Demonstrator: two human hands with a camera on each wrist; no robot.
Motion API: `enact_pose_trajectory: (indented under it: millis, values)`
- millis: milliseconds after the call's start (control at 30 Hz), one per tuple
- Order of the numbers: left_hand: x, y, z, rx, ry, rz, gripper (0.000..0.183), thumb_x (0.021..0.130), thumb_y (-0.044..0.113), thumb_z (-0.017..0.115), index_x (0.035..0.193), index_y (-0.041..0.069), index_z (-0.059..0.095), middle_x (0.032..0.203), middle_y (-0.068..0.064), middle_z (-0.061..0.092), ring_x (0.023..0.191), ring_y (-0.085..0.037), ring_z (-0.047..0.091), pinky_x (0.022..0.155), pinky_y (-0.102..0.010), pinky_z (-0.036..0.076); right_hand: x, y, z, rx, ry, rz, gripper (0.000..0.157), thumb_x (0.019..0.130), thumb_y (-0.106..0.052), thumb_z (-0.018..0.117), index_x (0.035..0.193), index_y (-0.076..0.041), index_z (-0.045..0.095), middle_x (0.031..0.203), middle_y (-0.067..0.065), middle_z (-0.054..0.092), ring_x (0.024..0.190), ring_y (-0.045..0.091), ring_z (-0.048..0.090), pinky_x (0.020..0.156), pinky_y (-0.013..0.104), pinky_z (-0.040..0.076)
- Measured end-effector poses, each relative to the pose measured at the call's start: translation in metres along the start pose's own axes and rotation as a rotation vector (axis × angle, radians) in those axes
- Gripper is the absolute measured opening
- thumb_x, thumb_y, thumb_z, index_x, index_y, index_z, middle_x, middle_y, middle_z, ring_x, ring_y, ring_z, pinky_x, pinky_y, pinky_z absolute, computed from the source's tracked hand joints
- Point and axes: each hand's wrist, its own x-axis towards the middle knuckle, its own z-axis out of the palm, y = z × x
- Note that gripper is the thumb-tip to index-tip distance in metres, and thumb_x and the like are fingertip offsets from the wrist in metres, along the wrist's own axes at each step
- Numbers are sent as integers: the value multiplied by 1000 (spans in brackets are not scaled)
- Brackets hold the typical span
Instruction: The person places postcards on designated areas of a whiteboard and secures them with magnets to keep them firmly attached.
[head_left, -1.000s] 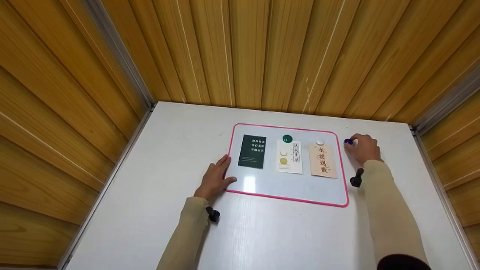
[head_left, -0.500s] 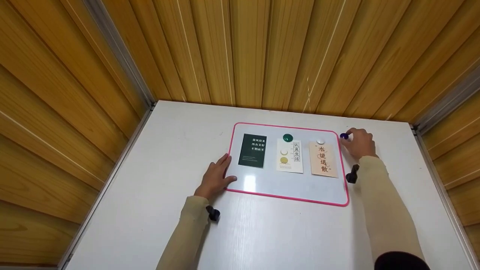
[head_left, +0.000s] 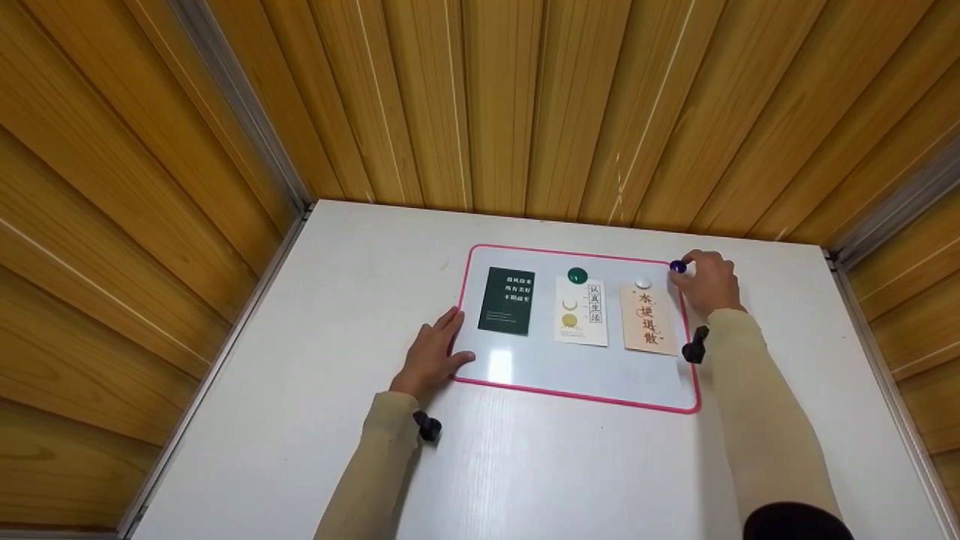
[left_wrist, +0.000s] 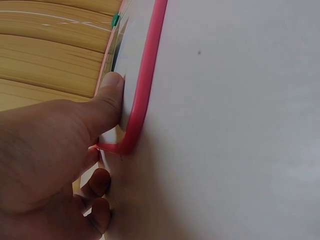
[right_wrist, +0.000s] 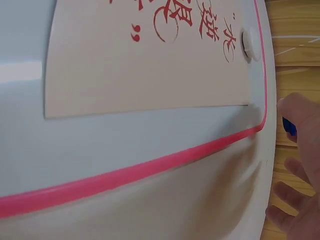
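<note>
My right hand pinches a dark blue-purple round magnet over the top right corner of a pink-framed whiteboard. In the right wrist view, part of the blue magnet shows between thumb and finger. My left hand rests at the board's left edge, its thumb on the surface and its fingers outside the frame. On the board lie a dark green card, a white card with a green magnet at its top, and a peach card with a white magnet.
The board lies on a white table. Yellow wood-grain panels rise behind the table and at both sides, with metal posts at the corners. A dark round shape covers part of the right sleeve.
My right hand has moved left and slightly away from me with the blue magnet, from beside the board to over its top right corner. The left hand has stayed in place.
</note>
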Motion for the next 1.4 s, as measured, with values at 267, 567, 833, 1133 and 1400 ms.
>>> enact_pose_trajectory:
  millis: [267,567,833,1133,1400]
  values:
    - [1,-1,0,-3,-1,-1,87,92,42,76,163,18,31,169,0,26,132,-27,43,115,-41,39,4,-12,5,22,-4,-19,46,99,-27,70,134,1,58,148,29,44,130,51,38,112,68,31]
    - [1,0,1,-1,0,6,87,92,41,76,163,18,31,169,-1,27,131,-27,44,116,-42,38,8,-24,10,43,-25,-28,46,99,-26,69,134,0,58,151,29,43,132,52,36,112,69,29]
    - [-1,1,0,1,2,5,86,92,41,76,162,17,32,169,-1,27,137,-29,42,117,-43,37,9,-30,13,13,-21,-49,46,99,-28,69,133,0,59,151,28,43,133,51,36,112,67,29]
    - [-1,1,1,-9,9,-1,85,93,41,75,162,17,32,169,-1,28,134,-28,43,116,-42,38,7,-40,19,45,-23,-75,44,100,-27,69,134,-1,59,155,26,41,139,50,33,116,66,26]
    - [0,1,0,-8,-2,-3,85,93,41,75,162,18,32,169,0,27,140,-30,40,118,-43,34,8,-51,25,52,-13,-92,43,99,-27,70,133,-3,60,154,23,42,138,47,36,117,64,26]
